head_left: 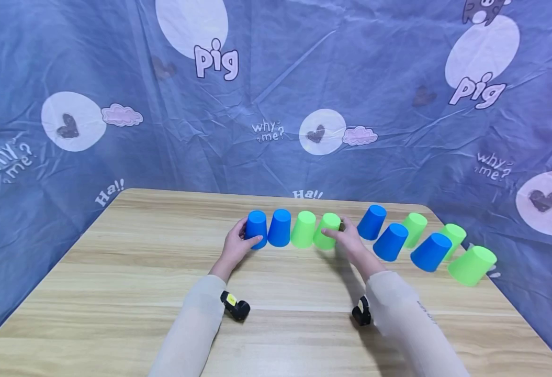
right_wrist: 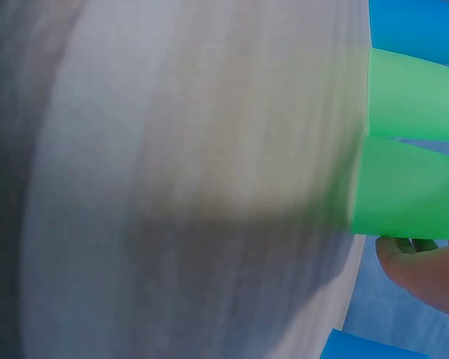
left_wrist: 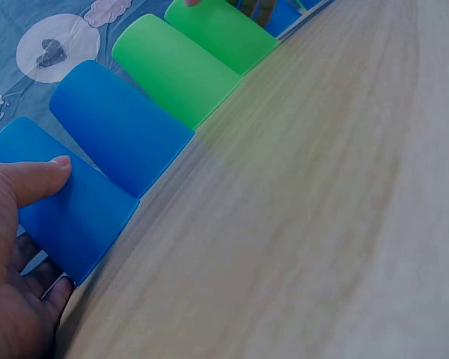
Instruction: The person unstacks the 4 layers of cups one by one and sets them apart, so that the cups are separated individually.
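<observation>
Four upside-down cups stand in a row at the table's far middle. My left hand holds the leftmost blue cup, thumb across its front and fingers around the back. Beside it are a second blue cup and a green cup. The row's right end is another green cup; my right hand grips it from the right, thumb on the front. In the left wrist view, the held blue cup has its rim down at the table. The right wrist view shows fingers along the green cup's side.
To the right stand more upside-down cups, staggered: blue cups in front and green cups behind and at the end. The wooden table meets a blue patterned cloth at the back. Both wrists carry a black camera.
</observation>
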